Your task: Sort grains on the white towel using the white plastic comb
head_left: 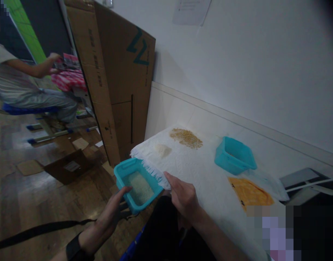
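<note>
My left hand (116,204) grips a teal plastic tub (120,170) by its near left side, thumb over the rim. The tub is tilted below the table's edge, and pale rice-like grains (140,186) lie in its bottom. A fringed white cloth (190,166) covers part of the table, its fringe overhanging the tub. With thumb and fingers closed, my right hand (184,197) pinches the cloth's edge beside the tub. On the cloth sit a small pile of pale grains (163,150) and, farther back, a spread of yellowish beans (186,137).
A second teal tub (234,156) stands to the right, near an orange cloth or packet (250,194) and clear plastic. A tall cardboard box (123,83) rises at the table's left end. Beyond it a person (22,79) sits; an opened carton (70,166) lies on the floor.
</note>
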`<state>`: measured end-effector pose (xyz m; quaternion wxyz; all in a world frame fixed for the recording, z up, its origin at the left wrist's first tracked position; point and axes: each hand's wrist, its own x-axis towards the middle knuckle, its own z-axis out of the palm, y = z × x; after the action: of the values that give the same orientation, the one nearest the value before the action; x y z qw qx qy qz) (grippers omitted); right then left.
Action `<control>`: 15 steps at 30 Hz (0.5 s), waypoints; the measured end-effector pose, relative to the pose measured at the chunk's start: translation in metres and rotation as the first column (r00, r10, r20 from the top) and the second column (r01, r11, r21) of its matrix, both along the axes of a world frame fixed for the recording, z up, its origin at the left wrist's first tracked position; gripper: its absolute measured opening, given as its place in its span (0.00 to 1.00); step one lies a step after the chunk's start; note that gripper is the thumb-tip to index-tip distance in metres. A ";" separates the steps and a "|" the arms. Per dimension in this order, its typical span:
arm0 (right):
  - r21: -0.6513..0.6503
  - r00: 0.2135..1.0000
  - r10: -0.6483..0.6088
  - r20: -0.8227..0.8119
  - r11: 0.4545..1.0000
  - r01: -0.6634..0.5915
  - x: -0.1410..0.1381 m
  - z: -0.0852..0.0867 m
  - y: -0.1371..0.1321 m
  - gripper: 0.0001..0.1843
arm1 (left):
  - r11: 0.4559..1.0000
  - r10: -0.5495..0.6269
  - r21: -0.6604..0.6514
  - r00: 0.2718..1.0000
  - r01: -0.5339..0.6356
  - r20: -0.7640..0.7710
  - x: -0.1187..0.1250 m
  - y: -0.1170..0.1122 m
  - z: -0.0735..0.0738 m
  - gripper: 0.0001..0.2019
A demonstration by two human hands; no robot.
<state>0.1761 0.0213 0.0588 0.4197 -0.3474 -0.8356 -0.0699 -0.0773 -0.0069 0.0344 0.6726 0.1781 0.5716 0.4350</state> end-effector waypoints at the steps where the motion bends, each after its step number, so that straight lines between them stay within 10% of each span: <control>1: 0.012 1.000 -0.024 -0.001 1.000 0.024 0.001 -0.001 0.004 0.45 | 1.000 0.003 -0.013 1.000 -0.003 -0.006 0.000 0.001 0.001 0.21; 9: -0.010 0.999 -0.038 0.030 0.999 0.038 0.007 -0.010 0.002 0.39 | 0.998 -0.007 -0.060 1.000 0.006 -0.017 -0.001 0.006 -0.012 0.23; 15: -0.175 0.909 -0.380 -0.169 0.920 0.352 0.038 0.004 0.039 0.19 | 0.999 0.008 -0.045 1.000 -0.009 -0.012 0.001 0.006 -0.012 0.21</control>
<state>0.2146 0.0598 0.0623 0.4555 -0.5318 -0.7119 -0.0533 -0.0767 -0.0008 0.0224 0.6711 0.1632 0.5859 0.4240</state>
